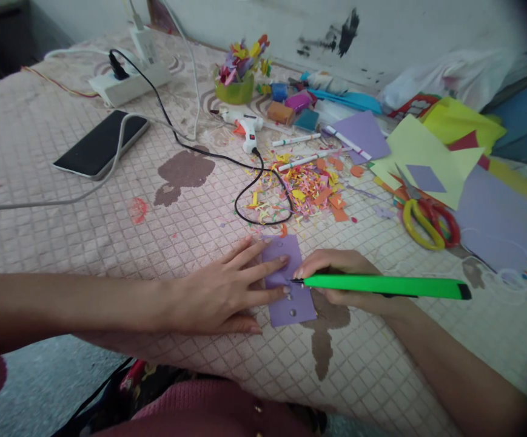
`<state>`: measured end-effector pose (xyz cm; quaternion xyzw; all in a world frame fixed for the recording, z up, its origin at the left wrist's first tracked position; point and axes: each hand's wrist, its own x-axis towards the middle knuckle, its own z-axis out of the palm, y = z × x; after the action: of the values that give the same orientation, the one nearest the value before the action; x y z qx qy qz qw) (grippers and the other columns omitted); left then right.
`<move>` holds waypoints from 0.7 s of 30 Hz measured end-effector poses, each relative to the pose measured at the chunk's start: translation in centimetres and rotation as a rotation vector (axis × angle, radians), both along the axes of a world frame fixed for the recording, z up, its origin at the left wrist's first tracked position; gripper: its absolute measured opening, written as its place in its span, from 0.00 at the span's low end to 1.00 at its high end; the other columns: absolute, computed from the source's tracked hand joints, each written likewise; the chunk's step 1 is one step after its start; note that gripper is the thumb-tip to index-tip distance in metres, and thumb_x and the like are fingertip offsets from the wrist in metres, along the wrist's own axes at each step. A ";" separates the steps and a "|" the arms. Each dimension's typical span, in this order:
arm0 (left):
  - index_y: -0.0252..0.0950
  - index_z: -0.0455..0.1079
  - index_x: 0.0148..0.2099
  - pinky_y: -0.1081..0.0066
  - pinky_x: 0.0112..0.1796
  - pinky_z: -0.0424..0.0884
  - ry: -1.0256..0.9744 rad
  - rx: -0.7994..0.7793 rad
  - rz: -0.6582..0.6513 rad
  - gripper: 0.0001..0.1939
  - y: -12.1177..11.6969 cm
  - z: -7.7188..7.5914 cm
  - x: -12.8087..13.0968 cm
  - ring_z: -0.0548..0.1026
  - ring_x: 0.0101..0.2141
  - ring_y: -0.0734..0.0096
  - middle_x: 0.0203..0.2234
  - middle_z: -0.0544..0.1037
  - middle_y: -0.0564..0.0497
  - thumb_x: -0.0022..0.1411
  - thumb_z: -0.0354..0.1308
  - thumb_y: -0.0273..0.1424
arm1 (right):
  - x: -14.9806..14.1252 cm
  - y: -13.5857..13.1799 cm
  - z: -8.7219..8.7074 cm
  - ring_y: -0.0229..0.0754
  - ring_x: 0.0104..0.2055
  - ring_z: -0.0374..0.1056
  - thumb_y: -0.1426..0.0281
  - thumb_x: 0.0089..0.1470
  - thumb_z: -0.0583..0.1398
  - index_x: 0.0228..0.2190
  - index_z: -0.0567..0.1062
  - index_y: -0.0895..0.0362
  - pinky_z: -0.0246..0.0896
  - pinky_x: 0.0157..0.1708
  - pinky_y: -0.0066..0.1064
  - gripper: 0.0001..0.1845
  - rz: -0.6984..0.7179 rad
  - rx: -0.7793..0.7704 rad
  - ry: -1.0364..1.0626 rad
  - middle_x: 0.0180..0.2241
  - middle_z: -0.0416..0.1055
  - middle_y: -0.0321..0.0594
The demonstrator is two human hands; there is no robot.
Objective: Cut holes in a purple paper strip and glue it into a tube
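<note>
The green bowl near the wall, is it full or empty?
Full. The green bowl has colourful pieces heaped up well above its rim.

The green pen (384, 285) is showing smooth, bright plastic, and the purple strip (285, 309) under its tip is looking like flat matt paper. The scissors (429, 221) are pairing metal blades with glossy red and yellow plastic handles, while the glue gun (247, 128) is showing smooth white plastic. Quilted cloth is covering the desk (208, 230) with a soft, matt, textured surface, and the bag (449, 79) is showing thin, crinkled, translucent plastic with a slight sheen.
</note>
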<state>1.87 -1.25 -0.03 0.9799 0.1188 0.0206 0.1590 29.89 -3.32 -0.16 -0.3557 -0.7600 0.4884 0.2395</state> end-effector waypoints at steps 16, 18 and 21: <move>0.40 0.59 0.65 0.38 0.61 0.42 -0.031 0.016 0.009 0.30 -0.3 0.0 0.0 0.43 0.66 0.39 0.66 0.53 0.39 0.64 0.54 0.46 | -0.2 0.0 0.2 0.43 0.40 0.72 0.66 0.56 0.60 0.40 0.76 0.55 0.65 0.38 0.33 0.10 -0.010 -0.004 -0.006 0.38 0.76 0.42; 0.40 0.59 0.65 0.38 0.61 0.44 -0.023 0.017 0.007 0.30 -0.2 0.0 0.0 0.43 0.66 0.38 0.67 0.50 0.39 0.64 0.55 0.45 | -0.2 0.0 0.2 0.44 0.40 0.72 0.66 0.56 0.60 0.40 0.76 0.55 0.65 0.38 0.34 0.11 -0.008 0.004 0.002 0.39 0.76 0.43; 0.41 0.59 0.64 0.37 0.60 0.44 -0.018 0.009 0.011 0.30 -0.2 0.1 0.0 0.42 0.66 0.38 0.67 0.50 0.40 0.63 0.57 0.44 | -0.1 0.1 0.0 0.44 0.41 0.72 0.64 0.57 0.60 0.41 0.76 0.55 0.65 0.39 0.34 0.12 0.009 0.004 0.013 0.39 0.76 0.43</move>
<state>1.88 -1.41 0.03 0.9797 0.1226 0.0309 0.1554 29.83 -3.24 -0.13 -0.3488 -0.7610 0.4900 0.2430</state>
